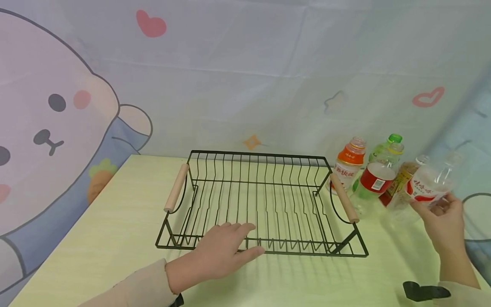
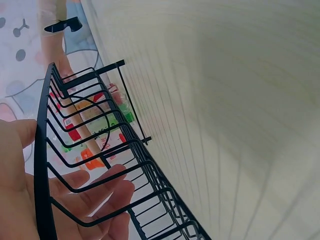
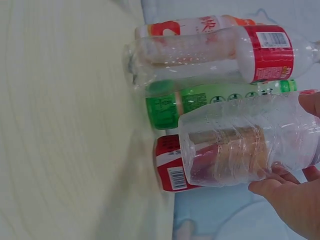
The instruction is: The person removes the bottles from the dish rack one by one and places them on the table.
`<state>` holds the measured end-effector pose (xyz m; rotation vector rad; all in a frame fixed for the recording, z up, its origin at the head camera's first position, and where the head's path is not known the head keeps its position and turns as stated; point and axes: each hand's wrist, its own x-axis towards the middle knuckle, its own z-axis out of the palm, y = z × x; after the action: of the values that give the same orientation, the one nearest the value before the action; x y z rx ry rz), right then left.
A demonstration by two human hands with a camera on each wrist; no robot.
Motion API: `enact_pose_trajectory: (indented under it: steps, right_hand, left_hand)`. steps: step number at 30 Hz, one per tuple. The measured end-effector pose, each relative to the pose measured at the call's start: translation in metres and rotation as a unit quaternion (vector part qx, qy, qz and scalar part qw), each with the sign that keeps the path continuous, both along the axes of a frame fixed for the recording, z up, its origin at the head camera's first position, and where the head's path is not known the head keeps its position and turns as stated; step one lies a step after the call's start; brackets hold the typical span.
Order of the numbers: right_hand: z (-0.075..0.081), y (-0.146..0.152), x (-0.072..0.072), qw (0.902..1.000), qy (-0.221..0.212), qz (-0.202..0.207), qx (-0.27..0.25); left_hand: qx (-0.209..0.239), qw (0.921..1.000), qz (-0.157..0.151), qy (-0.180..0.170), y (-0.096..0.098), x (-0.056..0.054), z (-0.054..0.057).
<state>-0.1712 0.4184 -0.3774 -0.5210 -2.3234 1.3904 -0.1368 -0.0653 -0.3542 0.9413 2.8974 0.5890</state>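
My right hand [image 1: 445, 217] grips a clear plastic bottle [image 1: 427, 185] with a red and white label, at the right of the table. Seen from the right wrist, this bottle's bare lower part [image 3: 225, 145] sticks out past the fingers, and its base looks raised off the tabletop. My left hand [image 1: 216, 251] is over the front rail of a black wire dish rack [image 1: 264, 253], fingers extended and thumb apart. Through the left wrist camera, the fingers [image 2: 100, 195] show behind the rack's wires; whether they touch them, I cannot tell.
Beside the held bottle stand an orange-capped-label bottle [image 1: 347, 164], a clear red-label bottle [image 1: 377, 177], a green bottle [image 3: 200, 102] and a red and yellow container [image 1: 402, 175]. The rack has wooden handles [image 1: 344, 198] on both sides. A printed cloth [image 1: 245, 85] hangs behind the table.
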Motion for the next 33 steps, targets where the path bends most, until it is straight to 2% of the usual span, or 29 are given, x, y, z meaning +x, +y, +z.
enact_pose_trajectory:
  steps: [7,19,33]
  right_hand:
    - [-0.009,0.003,-0.002,0.9988,0.031,0.023,-0.028]
    - [-0.019,0.005,-0.003,0.9987,-0.049,0.007,0.011]
    - [-0.031,0.007,-0.005,0.9990,-0.043,-0.001,0.014]
  left_hand:
    - [-0.010,0.9999,0.002,0.002,0.000,-0.001,-0.002]
    - [-0.009,0.9999,-0.004,0.008,-0.001,-0.002,-0.003]
    - [-0.007,0.9999,-0.004,0.008,-0.001,-0.002,-0.003]
